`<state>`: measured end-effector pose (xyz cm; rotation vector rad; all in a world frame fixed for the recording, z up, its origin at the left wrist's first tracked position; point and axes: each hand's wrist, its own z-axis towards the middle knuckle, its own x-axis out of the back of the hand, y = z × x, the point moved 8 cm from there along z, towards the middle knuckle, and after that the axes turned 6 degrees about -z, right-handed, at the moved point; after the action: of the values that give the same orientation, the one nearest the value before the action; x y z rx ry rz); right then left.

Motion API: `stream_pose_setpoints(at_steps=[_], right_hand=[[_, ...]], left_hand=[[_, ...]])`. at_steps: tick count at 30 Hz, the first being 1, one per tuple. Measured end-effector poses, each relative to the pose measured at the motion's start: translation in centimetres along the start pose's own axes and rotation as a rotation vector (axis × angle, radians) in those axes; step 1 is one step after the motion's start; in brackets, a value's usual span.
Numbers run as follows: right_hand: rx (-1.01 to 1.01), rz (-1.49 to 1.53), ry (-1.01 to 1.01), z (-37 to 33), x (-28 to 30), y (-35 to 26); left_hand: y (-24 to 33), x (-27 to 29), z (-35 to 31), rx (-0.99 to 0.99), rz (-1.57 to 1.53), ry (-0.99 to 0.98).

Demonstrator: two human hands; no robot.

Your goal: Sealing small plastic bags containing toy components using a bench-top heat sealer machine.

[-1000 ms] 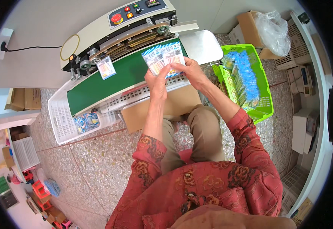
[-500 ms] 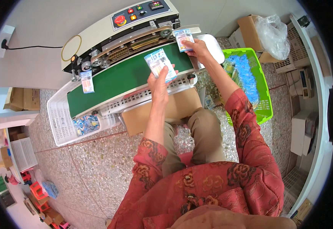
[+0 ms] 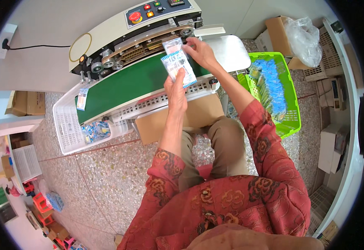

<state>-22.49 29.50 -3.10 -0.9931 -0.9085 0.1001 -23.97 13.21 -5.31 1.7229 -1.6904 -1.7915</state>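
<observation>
My left hand [image 3: 176,93] is closed on a small stack of white and blue printed plastic packets [image 3: 179,68], thumb on top, over the near edge of a green conveyor belt [image 3: 127,89]. Just beyond, a single packet [image 3: 172,44] stands at the roller strip of the band sealing machine [image 3: 100,46], its lower part hidden by the stack. My right hand [image 3: 202,54] is beside that packet, fingers apart and seemingly holding nothing. Another packet [image 3: 82,99] lies at the belt's left end.
A white basket [image 3: 67,135] with several packets sits under the belt's left end. At right are a white tray [image 3: 227,52] and a lime-green basket [image 3: 296,110] of blue-and-green packets. A cardboard box [image 3: 157,127] stands before my knees.
The packet from my right hand is now farther left at the roller strip, and that hand has opened. The packet at the belt's left end has moved left and down. My left hand keeps its stack.
</observation>
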Motion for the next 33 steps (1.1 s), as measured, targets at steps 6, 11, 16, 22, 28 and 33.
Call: stream_pose_setpoints(at_steps=[6,11,16,22,28,33], right_hand=[[-0.086,0.608,-0.142,-4.3,2.1,-2.6],[-0.134,0.675,-0.12,-5.6,2.9,-1.6],[-0.177,0.758,-0.097,-5.9,3.3,-1.2],[-0.295,0.735,-0.064,-9.3,3.0,-0.8],[-0.42,0.763,-0.453,-12.4,0.9,0.2],[-0.514,0.943,-0.264,-9.6,2.7,3.4]], left_hand=[[0.3,-0.3,-0.1,-0.033,0.039,-0.044],[-0.3,-1.7,-0.5,-0.014,0.074,-0.12],[-0.7,-2.0,-0.7,0.021,0.01,-0.13],[-0.7,-0.3,0.0,-0.054,-0.113,0.061],[0.0,0.3,0.1,-0.106,-0.113,0.106],[0.9,1.6,0.5,-0.174,-0.171,0.126]])
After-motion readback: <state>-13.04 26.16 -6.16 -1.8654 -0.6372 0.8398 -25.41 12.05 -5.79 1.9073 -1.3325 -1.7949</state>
